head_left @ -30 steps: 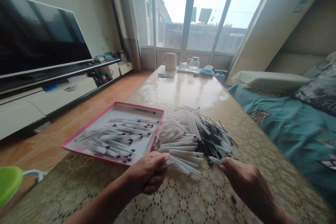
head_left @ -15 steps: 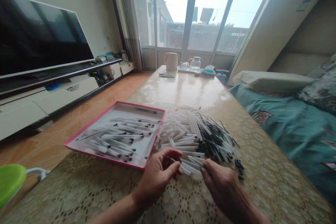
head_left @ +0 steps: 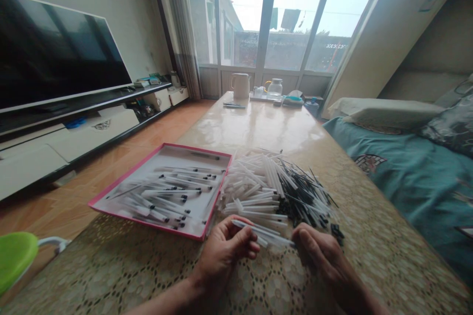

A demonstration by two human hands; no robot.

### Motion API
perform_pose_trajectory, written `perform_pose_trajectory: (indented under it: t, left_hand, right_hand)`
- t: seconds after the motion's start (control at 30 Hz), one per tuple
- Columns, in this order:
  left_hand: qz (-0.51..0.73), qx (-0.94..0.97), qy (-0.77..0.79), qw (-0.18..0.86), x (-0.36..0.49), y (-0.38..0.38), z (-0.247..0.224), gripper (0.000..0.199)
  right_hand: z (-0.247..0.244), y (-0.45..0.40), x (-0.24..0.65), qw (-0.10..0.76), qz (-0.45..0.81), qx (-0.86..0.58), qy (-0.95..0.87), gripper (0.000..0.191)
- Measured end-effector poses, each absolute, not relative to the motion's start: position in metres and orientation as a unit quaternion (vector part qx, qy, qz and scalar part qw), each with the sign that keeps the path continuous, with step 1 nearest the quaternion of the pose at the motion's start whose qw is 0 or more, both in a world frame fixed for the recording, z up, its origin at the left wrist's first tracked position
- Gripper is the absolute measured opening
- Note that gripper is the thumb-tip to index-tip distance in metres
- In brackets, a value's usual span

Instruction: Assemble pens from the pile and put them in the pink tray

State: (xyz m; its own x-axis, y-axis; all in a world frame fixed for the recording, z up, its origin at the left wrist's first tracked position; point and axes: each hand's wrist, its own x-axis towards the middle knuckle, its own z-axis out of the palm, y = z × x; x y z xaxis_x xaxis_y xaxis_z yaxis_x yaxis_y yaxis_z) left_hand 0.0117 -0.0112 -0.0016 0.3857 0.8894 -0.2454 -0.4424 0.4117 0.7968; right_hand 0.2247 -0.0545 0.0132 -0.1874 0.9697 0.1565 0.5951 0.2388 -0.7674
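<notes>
Left grip [head_left: 221,256] narrow, pinching few pen tubes [head_left: 264,234] at one end; right grip [head_left: 320,253] narrow at other end, tubes spanning between hands. Loose pile [head_left: 275,192] just beyond, on surface [head_left: 258,128]. Pink tray [head_left: 125,173] left, contents near-parallel, kept apart from pile.

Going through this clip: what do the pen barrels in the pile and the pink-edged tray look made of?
The pen barrels look like translucent white plastic, with a glossy sheen and light passing through them. The tray may be coated card: thin pink rim, smooth white base, though its material can't be confirmed from here.
</notes>
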Motion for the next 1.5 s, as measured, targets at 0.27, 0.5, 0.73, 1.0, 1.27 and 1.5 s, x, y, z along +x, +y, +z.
perform_pose_trajectory:
  t: [0.27, 0.5, 0.73, 1.0, 1.27, 1.5]
  left_hand:
    - [0.444, 0.296, 0.341, 0.774, 0.010, -0.009, -0.006, 0.024]
    - [0.437, 0.297, 0.354, 0.772, 0.010, -0.008, -0.004, 0.026]
    - [0.433, 0.302, 0.360, 0.769, 0.010, -0.009, -0.005, 0.027]
    - [0.441, 0.299, 0.354, 0.768, 0.010, -0.009, -0.003, 0.027]
    - [0.440, 0.302, 0.357, 0.767, 0.011, -0.007, -0.004, 0.028]
    - [0.442, 0.293, 0.353, 0.771, 0.010, -0.009, -0.002, 0.029]
  right_hand:
    - [0.001, -0.052, 0.229, 0.330, 0.299, -0.543, -0.712, 0.039]
    - [0.007, -0.052, 0.231, 0.321, 0.289, -0.541, -0.722, 0.031]
    - [0.007, -0.052, 0.231, 0.312, 0.255, -0.553, -0.729, 0.030]
    - [0.006, -0.051, 0.229, 0.311, 0.250, -0.568, -0.720, 0.025]
    - [0.009, -0.053, 0.228, 0.297, 0.244, -0.559, -0.735, 0.030]
    - [0.004, -0.051, 0.230, 0.307, 0.236, -0.556, -0.735, 0.034]
